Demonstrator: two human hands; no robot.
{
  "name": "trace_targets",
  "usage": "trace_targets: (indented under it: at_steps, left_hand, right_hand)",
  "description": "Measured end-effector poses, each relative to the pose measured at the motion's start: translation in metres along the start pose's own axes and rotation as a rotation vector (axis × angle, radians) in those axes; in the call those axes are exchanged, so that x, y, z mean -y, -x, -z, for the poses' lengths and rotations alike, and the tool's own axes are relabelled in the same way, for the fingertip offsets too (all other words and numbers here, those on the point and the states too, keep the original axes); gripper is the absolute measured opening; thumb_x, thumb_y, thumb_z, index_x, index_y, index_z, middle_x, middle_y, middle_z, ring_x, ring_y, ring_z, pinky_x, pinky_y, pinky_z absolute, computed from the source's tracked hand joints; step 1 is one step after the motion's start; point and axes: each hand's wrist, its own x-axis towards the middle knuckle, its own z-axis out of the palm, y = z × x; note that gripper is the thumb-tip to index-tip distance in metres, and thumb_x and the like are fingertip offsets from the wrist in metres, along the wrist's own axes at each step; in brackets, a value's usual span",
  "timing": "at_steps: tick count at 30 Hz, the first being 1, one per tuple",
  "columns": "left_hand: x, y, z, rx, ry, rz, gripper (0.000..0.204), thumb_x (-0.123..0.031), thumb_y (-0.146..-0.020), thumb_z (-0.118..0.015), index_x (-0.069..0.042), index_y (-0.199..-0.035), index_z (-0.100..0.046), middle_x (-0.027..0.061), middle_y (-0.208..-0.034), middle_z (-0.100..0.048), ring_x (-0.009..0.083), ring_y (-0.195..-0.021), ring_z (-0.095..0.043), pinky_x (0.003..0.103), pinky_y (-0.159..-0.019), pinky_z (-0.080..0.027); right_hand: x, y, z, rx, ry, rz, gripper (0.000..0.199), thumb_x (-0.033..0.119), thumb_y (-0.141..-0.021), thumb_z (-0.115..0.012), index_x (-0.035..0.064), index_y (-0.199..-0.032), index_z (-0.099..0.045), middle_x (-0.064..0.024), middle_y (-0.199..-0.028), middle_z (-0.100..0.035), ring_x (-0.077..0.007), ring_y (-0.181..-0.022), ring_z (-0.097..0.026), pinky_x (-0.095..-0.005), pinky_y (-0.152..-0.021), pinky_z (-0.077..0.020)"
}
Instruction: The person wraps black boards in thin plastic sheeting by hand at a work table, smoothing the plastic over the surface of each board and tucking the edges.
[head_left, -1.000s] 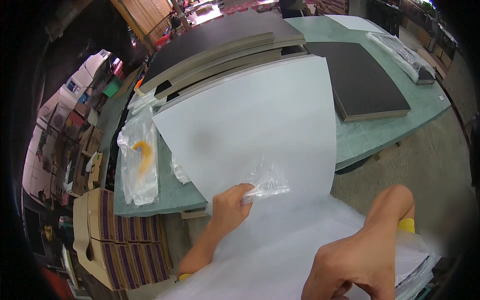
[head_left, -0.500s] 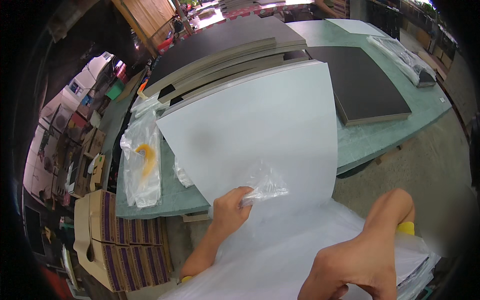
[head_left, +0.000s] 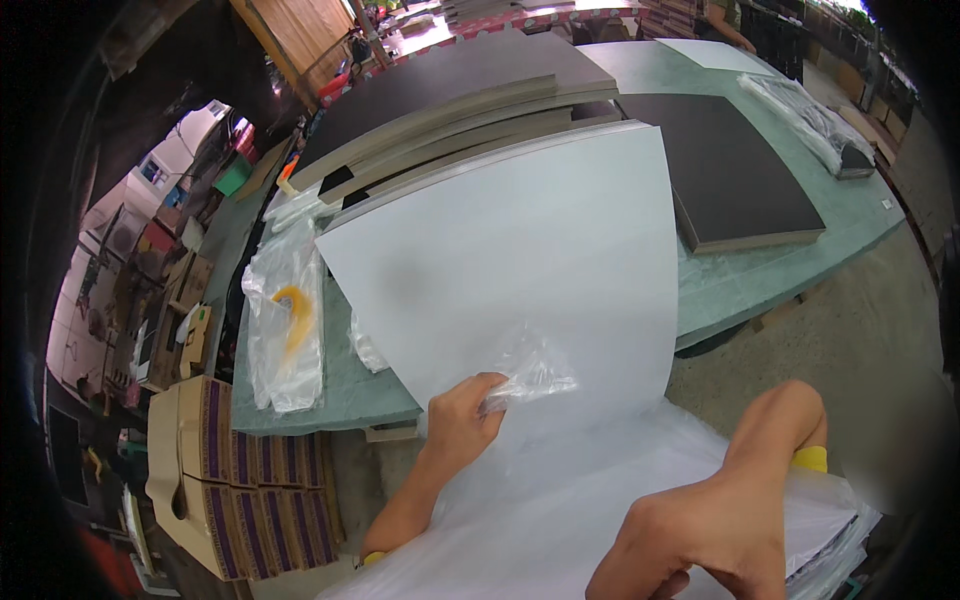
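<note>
green work table stacked with boards, plastic film at front

green table (head_left: 745, 290) spans the middle of the frame, its edge bent by the lens. big white sheet (head_left: 510, 240) at centre, lower end overlapped by clear plastic film (head_left: 575, 470), which runs to the bottom edge. left hand (head_left: 462, 415), lower centre, pinching a gathered bit of the film. right hand (head_left: 700, 530), lower right, curled, fingers mostly hidden; can't tell if it grips anything. yellow band (head_left: 811, 459) by the right forearm.

on the table: stack of dark boards (head_left: 450, 85) upper centre, behind the sheet; dark board (head_left: 745, 170) upper right; plastic-wrapped bundle (head_left: 805, 120) farther right; flat plastic bags (head_left: 283, 335) at left with a yellow curved mark.

room: tan cartons (head_left: 240, 480) piled lower left, purple strips on them. grey floor (head_left: 820, 335) at right. green bin (head_left: 233, 176) and clutter upper left, wooden panel (head_left: 305, 40) near the top. part of another person (head_left: 722, 22) upper right.
</note>
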Motion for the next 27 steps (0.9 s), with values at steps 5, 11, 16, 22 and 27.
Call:
trace_targets:
  at_steps: [5,11,16,22,27]
  left_hand:
    - [0.003,0.001,-0.002,-0.016,0.005,-0.013,0.026,-0.002,-0.061,-0.062,-0.006,-0.087,-0.058,0.0080,-0.075,-0.060,0.0208,-0.055,-0.057,0.028,-0.050,-0.045]
    - [0.006,0.001,-0.004,-0.030,0.004,-0.019,0.026,-0.002,-0.062,-0.062,-0.006,-0.087,-0.058,0.0079,-0.075,-0.060,0.0209,-0.055,-0.057,0.028,-0.050,-0.045]
    - [0.005,0.000,-0.005,-0.016,0.007,-0.002,0.026,-0.002,-0.062,-0.062,-0.006,-0.087,-0.058,0.0075,-0.075,-0.060,0.0210,-0.054,-0.056,0.028,-0.049,-0.045]
    - [0.004,-0.002,-0.004,0.024,0.015,0.012,0.027,-0.003,-0.062,-0.062,-0.006,-0.089,-0.058,0.0080,-0.076,-0.060,0.0210,-0.055,-0.056,0.028,-0.051,-0.045]
    - [0.012,0.010,-0.007,0.031,0.010,0.117,0.027,-0.003,-0.063,-0.062,-0.006,-0.090,-0.058,0.0087,-0.077,-0.060,0.0210,-0.056,-0.056,0.029,-0.052,-0.046]
  right_hand:
    - [0.004,0.001,0.000,-0.058,0.090,0.053,0.044,0.030,-0.051,-0.078,0.0081,-0.054,-0.039,0.0028,-0.052,-0.037,-0.0074,-0.043,-0.034,-0.0202,-0.040,-0.0247]
    - [0.007,0.000,0.002,-0.066,0.135,0.160,0.044,0.033,-0.053,-0.076,0.0065,-0.056,-0.041,0.0002,-0.053,-0.038,-0.0098,-0.044,-0.034,-0.0214,-0.041,-0.0255]
    - [0.007,0.000,0.007,-0.019,0.128,0.099,0.043,0.031,-0.053,-0.076,0.0056,-0.057,-0.041,0.0002,-0.054,-0.038,-0.0102,-0.045,-0.035,-0.0219,-0.042,-0.0262]
    - [-0.002,-0.008,0.001,-0.515,0.503,0.272,0.025,0.012,-0.063,-0.060,0.0008,-0.075,-0.041,-0.0046,-0.069,-0.042,-0.0086,-0.055,-0.039,-0.0197,-0.047,-0.0295]
    - [-0.025,-0.037,0.008,-0.648,0.429,0.742,0.020,0.000,-0.068,-0.050,-0.0009,-0.085,-0.039,-0.0058,-0.077,-0.041,-0.0111,-0.058,-0.037,-0.0205,-0.050,-0.0324]
